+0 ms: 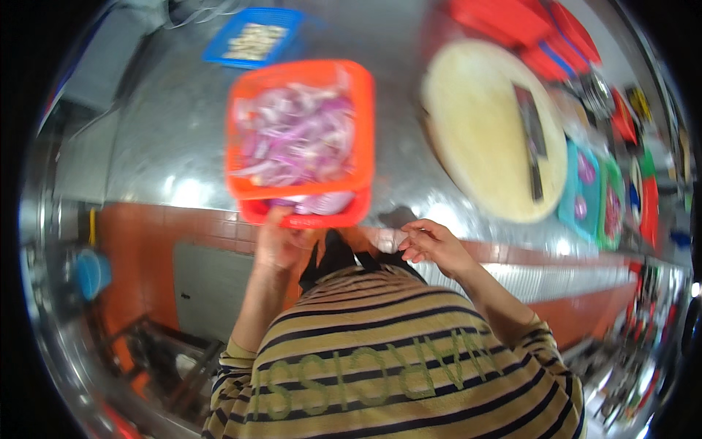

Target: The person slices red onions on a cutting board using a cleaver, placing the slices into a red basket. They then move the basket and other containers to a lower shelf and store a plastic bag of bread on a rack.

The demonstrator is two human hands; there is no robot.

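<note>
Two orange-red plastic baskets stand stacked near the steel counter's front edge. The upper basket (366,126) holds sliced red onion (299,131); more onion shows in the lower basket (329,220) under it. My left hand (277,238) is at the front rim of the lower basket, its thumb over the rim and its other fingers partly hidden below. To the right, before the counter edge, my right hand (430,247) is held in the air with bent fingers and nothing in it. A cleaver (529,120) lies on the round cutting board (471,126).
A blue basket (214,52) with pale cut pieces stands behind the onions. Red baskets (510,22) lie at the back right. Right of the board are a teal basket (571,186) with onions and a green basket (602,219). A blue bucket (92,274) is at the lower left.
</note>
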